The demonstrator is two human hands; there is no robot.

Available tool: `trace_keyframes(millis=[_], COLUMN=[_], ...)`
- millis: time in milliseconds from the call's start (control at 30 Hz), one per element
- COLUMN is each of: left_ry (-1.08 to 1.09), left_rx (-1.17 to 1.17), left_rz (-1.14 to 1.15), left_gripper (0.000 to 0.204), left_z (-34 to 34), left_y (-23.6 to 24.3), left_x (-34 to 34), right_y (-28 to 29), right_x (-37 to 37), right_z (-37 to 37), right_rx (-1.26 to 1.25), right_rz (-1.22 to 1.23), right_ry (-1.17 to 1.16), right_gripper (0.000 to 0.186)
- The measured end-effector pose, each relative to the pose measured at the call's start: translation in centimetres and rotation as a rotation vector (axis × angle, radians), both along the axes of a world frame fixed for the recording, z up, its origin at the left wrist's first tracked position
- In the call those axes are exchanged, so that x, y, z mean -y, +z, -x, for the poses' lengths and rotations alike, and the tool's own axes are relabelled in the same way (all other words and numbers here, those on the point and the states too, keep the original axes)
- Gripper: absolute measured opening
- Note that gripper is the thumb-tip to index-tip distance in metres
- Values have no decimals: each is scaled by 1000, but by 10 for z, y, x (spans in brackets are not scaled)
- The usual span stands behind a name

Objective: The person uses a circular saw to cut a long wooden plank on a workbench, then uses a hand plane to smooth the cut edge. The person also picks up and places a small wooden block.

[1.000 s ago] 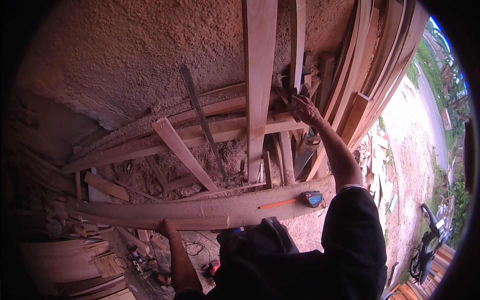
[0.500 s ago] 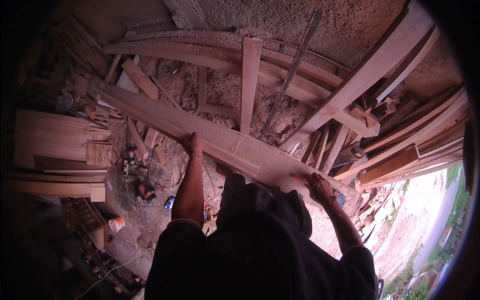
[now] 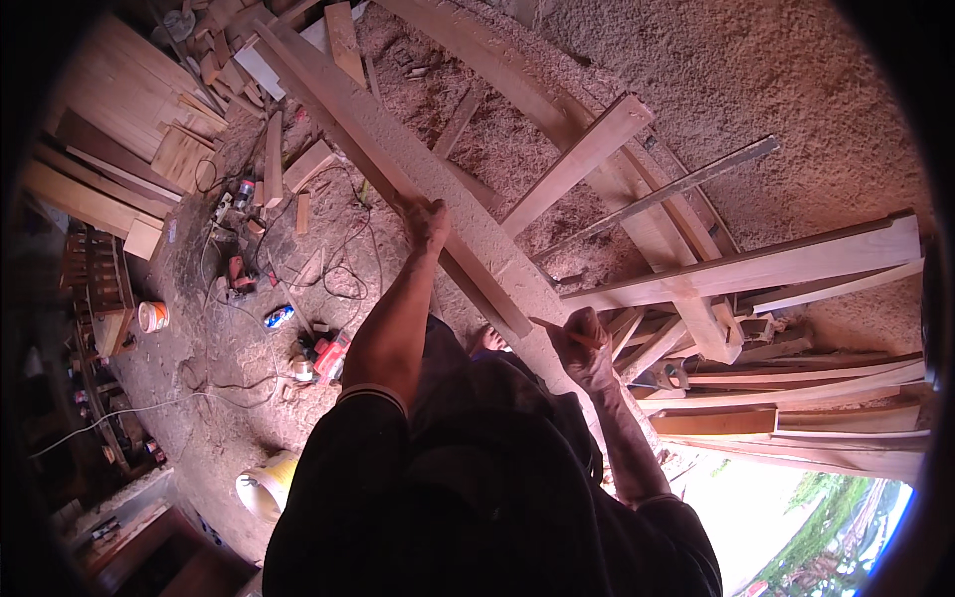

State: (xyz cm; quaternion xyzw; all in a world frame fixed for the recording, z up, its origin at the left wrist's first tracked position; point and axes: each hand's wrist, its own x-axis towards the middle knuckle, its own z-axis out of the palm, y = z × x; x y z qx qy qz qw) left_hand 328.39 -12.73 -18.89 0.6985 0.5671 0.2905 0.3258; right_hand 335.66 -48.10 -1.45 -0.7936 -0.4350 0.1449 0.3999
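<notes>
A long wooden strip [image 3: 481,290] lies along the near edge of a wide, sawdust-covered plank [image 3: 507,261], which runs diagonally from the far left toward my right arm. My left hand [image 3: 426,223] is closed around the strip about midway, thumb across its top. In my right hand [image 3: 585,350] is a slim orange pencil [image 3: 550,326], pinched between the fingers. Its tip points left, close to the strip's near end; whether it touches the wood I cannot tell. My right forearm covers part of the plank's near end.
Beyond the plank, a curved beam [image 3: 652,214], a dark metal bar [image 3: 686,185] and several boards cross one another. Stacked timber [image 3: 826,378] lies at the right. On the floor at left are power tools [image 3: 239,274], cables, a white bucket [image 3: 153,316] and a yellow-white container [image 3: 267,486].
The view has swung round, so the plank slants more steeply. My right hand has come off the plank's near part to the strip's end, pencil now pointing at it. My left hand still grips the strip.
</notes>
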Motion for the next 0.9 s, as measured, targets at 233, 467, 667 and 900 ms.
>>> trace_keyframes(millis=[233,467,667,900], left_ry=[35,33,36,42], left_rx=[122,142,119,116], left_rz=[223,233,248,226], left_gripper=[80,91,91,91], left_z=[-3,-4,-2,-3], left_y=[16,33,45,42], left_x=[8,10,14,13], right_y=[13,14,16,14], right_x=[-34,-29,-28,-33], right_z=[-1,-4,-8,-11], right_rx=[28,-37,-60,-176], right_rz=[-87,-20,-52,16], right_ry=[202,308,326,315], right_gripper=[18,23,25,25])
